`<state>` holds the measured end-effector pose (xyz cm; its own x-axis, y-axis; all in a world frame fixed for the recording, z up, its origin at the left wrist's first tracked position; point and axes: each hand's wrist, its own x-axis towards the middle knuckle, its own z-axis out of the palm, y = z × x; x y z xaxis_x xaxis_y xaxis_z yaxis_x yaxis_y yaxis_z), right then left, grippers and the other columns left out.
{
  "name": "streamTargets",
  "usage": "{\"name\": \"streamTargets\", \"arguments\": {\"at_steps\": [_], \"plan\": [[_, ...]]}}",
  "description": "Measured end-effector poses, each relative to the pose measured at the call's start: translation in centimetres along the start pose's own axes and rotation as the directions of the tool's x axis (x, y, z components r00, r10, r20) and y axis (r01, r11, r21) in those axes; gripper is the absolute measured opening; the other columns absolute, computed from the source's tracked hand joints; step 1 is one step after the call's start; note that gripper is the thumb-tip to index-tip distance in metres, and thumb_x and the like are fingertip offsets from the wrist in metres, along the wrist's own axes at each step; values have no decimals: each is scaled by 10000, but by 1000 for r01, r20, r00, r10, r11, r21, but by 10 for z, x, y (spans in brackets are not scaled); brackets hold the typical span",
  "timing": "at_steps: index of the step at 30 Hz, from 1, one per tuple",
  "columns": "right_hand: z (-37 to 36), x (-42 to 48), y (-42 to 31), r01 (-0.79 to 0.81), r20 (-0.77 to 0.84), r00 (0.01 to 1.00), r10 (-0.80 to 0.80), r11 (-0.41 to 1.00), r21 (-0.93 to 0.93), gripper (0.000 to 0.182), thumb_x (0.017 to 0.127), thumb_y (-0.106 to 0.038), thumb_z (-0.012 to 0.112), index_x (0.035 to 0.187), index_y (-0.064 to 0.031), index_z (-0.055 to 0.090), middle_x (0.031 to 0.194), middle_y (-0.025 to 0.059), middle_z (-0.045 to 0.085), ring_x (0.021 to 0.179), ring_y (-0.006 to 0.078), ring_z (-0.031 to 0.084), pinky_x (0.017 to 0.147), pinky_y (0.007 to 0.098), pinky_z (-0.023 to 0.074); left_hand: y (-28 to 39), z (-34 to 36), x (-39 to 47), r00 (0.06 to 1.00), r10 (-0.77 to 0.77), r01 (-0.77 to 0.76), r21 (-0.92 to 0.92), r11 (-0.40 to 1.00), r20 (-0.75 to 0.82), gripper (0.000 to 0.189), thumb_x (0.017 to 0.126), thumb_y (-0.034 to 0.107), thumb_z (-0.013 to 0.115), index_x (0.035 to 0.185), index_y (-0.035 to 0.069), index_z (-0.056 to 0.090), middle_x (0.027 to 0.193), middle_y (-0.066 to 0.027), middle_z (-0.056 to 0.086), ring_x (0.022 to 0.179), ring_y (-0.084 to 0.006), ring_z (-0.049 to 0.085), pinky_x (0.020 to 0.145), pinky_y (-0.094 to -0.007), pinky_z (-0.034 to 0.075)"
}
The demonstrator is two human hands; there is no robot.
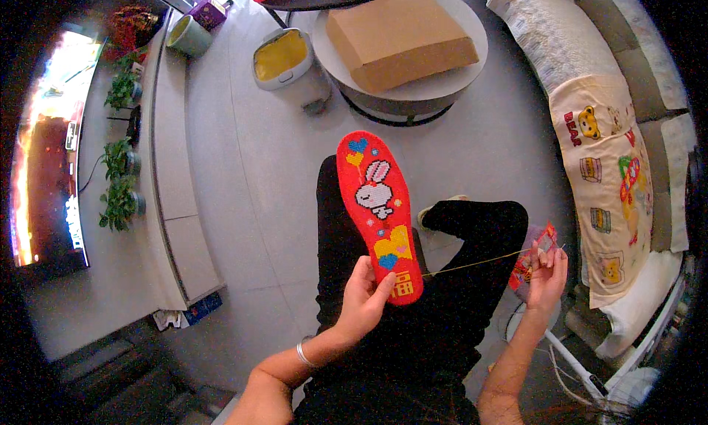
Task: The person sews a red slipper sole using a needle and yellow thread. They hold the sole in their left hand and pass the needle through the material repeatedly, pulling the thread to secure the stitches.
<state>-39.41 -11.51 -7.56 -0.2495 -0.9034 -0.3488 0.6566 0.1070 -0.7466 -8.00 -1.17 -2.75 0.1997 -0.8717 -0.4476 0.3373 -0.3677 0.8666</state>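
Note:
A red embroidered insole (376, 203) is upright before me, its stitched face showing a white rabbit, hearts in blue and yellow, and a yellow character near the heel. My left hand (368, 292) grips its heel end, thumb on the front. From the insole's right edge a yellow thread (475, 264) runs taut to my right hand (547, 270), raised off to the right. The fingertips there are pinched together, with what looks like a thin needle at them. Behind that hand is a red printed packet (522, 273), partly hidden.
A round table (470, 73) carries a cardboard box (409, 37); beside it stands a bin with a yellow lid (281, 58). At right is a sofa with a bear-print cover (603, 203). Potted plants (119, 198) and a lit screen (52, 154) line the left.

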Motion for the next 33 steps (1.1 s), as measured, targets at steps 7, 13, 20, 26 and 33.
{"name": "streamTargets", "arguments": {"at_steps": [7,13,20,26,33], "plan": [[35,-20,11,123,89,991,-96,907,-402,36,895,-48,518,885,-51,484,727,24,468,666,121,470,920,419,449,-3,2,3,999,-36,36,-49,998,6,222,927,72,492,1138,28,438,1075,-55,569,997,-148,556,888,-306,455],[99,-71,33,352,541,833,119,641,-682,67,790,23,610,792,-41,592,785,14,456,732,112,453,634,222,356,-23,-5,12,824,-373,567,-630,531,427,225,966,217,411,1070,34,489,853,-23,514,749,-124,494,673,-265,423],[133,-102,58,557,715,638,286,469,-685,152,744,-18,638,891,-42,609,805,106,552,723,272,567,636,347,472,-19,2,5,633,-383,664,-727,-177,672,247,970,242,357,924,30,475,539,0,292,432,-100,255,440,-236,219],[138,-104,65,610,732,626,268,417,-674,140,732,-34,642,868,-48,609,802,100,543,740,276,560,649,364,466,-25,-3,3,669,-278,656,-723,-215,690,271,982,262,334,950,39,485,523,8,276,429,-99,249,443,-233,223],[145,-101,65,633,750,598,284,407,-659,113,731,-35,641,835,-43,598,788,104,529,741,287,556,648,373,463,-15,0,0,632,-407,645,-739,-194,659,259,976,268,343,925,62,491,522,6,278,425,-103,250,443,-237,236]]}}
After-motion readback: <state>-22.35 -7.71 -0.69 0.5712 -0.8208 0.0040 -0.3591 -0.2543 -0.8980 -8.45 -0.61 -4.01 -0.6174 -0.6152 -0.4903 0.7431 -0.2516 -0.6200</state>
